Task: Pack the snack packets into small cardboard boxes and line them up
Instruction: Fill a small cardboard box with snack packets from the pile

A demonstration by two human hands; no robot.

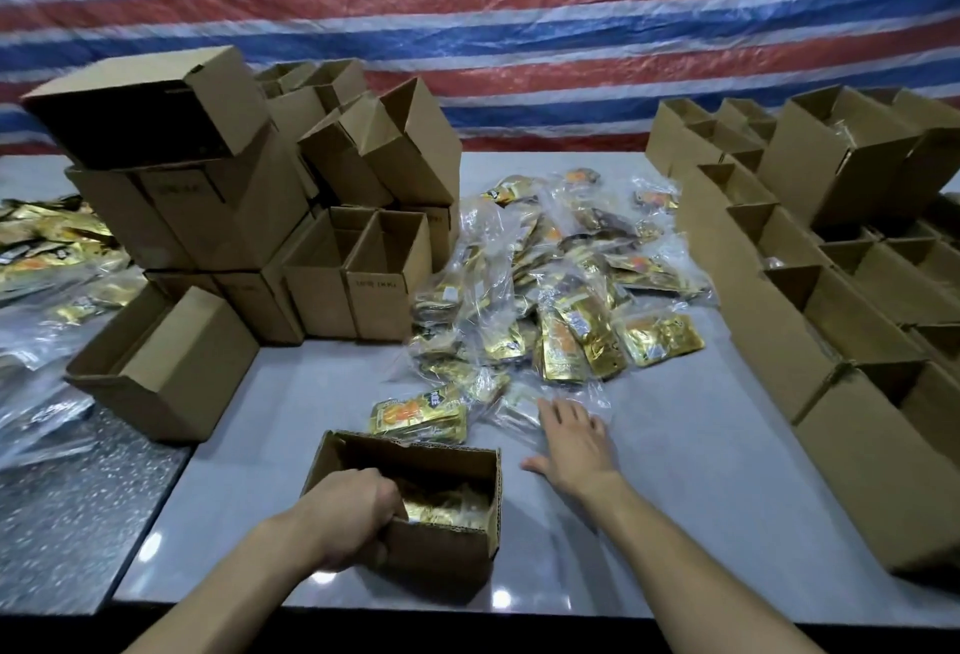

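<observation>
A small open cardboard box [441, 544] stands near the table's front edge with gold snack packets [441, 503] inside it. My left hand [353, 513] grips the box's near left wall, fingers curled over the rim. My right hand [571, 440] lies flat with spread fingers on the table to the right of the box, its fingertips touching a clear bag at the near edge of the packet pile [561, 279]. A gold packet bundle [421, 414] lies just behind the box.
Empty open boxes [358, 274] are stacked at the back left, one lying on its side [166, 367]. Rows of open boxes [810, 310] line the right side. More packets [47, 248] lie at far left. A striped tarp hangs behind the grey table [675, 523].
</observation>
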